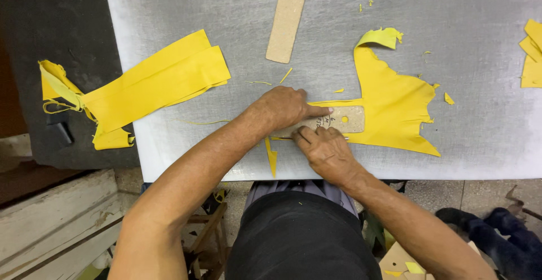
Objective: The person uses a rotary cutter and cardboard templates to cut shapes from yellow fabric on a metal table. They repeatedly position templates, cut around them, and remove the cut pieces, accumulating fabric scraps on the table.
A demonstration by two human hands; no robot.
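My left hand (285,107) presses flat on a tan cardboard template (344,120) that lies on a ragged piece of yellow leather (395,105) on the grey cutting table (468,59). My right hand (322,150) sits just below the template's near edge, fingers closed around a thin cutting blade (282,139) whose tip shows to the left of the fist. A narrow yellow offcut (271,157) hangs at the table's front edge beside that hand.
A stack of cut yellow strips (152,82) lies at the left, spilling over the table edge. A long tan cardboard strip (288,17) rests at the top centre. More yellow pieces (532,54) sit at the right edge. Small yellow scraps dot the surface.
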